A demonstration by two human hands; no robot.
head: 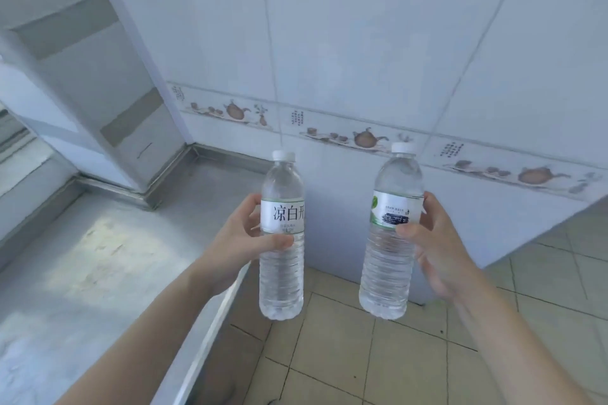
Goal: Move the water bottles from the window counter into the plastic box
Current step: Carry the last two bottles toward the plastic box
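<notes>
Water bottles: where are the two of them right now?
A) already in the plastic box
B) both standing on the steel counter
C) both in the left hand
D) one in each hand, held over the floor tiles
D: the left hand grips the large-print bottle and the right hand grips the green-labelled bottle, both upright, past the steel counter edge.

I see two clear, ribbed plastic water bottles, the left bottle (281,260) and the right bottle (390,253), each with a smooth white plastic cap and a glossy white paper-like label. The grey brushed-metal bench (98,256) looks dull, with a worn, blotchy patch. The white wall tiles (362,59) are glazed and faintly shiny. The beige floor tiles (345,355) look matt, with dark grout lines.
</notes>
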